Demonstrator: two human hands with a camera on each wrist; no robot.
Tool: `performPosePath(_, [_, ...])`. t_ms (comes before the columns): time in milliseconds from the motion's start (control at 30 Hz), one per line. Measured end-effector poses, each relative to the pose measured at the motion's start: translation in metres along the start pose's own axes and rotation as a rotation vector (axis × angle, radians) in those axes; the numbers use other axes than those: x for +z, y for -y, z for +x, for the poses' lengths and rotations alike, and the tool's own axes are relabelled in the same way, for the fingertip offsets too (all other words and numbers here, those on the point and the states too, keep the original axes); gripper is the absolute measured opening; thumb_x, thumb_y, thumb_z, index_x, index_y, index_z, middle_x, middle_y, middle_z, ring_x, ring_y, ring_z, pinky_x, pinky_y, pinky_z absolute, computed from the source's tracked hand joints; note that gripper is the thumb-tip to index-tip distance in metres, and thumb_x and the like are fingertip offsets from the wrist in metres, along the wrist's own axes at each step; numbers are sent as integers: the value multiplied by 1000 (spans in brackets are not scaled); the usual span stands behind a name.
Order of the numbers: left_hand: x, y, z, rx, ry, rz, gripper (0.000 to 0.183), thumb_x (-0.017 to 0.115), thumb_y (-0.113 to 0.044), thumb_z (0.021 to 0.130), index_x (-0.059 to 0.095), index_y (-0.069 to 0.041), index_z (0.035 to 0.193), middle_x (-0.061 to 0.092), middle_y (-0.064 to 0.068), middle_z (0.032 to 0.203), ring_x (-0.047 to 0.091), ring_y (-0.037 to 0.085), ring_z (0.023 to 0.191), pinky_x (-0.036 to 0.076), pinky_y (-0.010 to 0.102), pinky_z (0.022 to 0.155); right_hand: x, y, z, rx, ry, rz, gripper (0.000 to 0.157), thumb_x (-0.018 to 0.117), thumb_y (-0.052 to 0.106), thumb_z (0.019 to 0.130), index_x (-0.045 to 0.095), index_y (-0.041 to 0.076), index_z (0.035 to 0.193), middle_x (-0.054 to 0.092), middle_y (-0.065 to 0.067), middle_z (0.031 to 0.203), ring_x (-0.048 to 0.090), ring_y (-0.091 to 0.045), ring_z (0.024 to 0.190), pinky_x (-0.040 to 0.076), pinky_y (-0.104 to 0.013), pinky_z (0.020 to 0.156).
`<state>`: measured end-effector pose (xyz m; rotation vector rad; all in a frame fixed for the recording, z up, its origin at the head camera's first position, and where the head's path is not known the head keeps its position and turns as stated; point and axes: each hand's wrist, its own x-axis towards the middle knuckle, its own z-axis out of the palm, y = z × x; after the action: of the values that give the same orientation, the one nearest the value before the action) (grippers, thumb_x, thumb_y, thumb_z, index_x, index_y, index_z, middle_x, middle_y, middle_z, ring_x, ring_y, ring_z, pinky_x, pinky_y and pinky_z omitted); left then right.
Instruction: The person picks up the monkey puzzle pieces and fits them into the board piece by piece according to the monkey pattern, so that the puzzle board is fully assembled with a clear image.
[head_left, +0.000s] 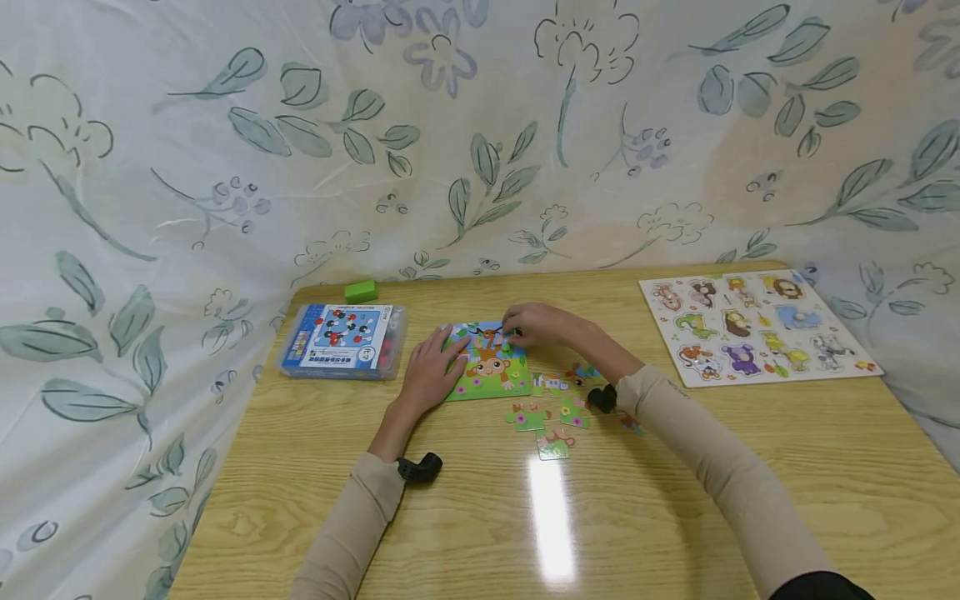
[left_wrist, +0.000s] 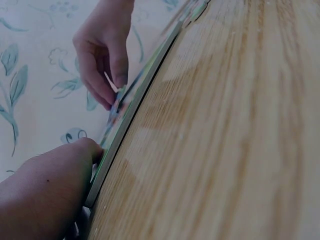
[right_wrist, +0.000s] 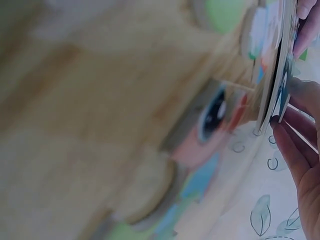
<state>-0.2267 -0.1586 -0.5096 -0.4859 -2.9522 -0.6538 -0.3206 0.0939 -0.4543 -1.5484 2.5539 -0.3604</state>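
Note:
A jigsaw board (head_left: 487, 385) with a monkey picture on green grass lies on the wooden table. My left hand (head_left: 432, 367) rests on its left side, fingers extended over the picture. At the board's upper right corner, my right hand (head_left: 542, 325) pinches a puzzle piece (right_wrist: 285, 97) between thumb and fingers. In the left wrist view that piece (left_wrist: 116, 102) stands tilted at the board's surface. Several loose pieces lie right and front of the board, among them a green one with a pink flower (head_left: 528, 418) and one nearer me (head_left: 553, 447).
A clear plastic case (head_left: 341, 342) with a molecule-model label lies left of the board, a green block (head_left: 361, 291) behind it. On the right lies a white animal puzzle board (head_left: 757, 329). A floral curtain (head_left: 450, 167) hangs along the table's back edge.

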Motion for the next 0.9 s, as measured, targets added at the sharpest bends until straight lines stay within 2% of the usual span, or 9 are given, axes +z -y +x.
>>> performPosePath(367, [1, -1, 0, -12, 6, 1, 45, 43, -39, 102, 47, -28, 145, 30, 9, 159, 23, 31, 149, 26, 55, 116, 0, 1, 0, -11, -15, -42, 19, 66, 17, 92, 74, 6, 106, 67, -12, 115, 67, -23, 100, 56, -33, 84])
performPosePath(633, [1, 0, -1, -7, -3, 7, 44, 44, -37, 102, 48, -27, 145, 31, 10, 159, 23, 31, 149, 26, 55, 116, 3, 1, 0, -74, -49, -85, 18, 67, 14, 91, 74, 6, 104, 67, -12, 110, 67, -22, 96, 56, -32, 81])
performPosePath(900, [2, -2, 0, -3, -10, 9, 44, 44, -37, 102, 48, -25, 144, 31, 11, 159, 24, 32, 149, 27, 56, 115, 2, 5, 0, -24, -14, -74, 19, 65, 14, 92, 73, 5, 107, 66, -13, 114, 65, -25, 101, 56, -34, 84])
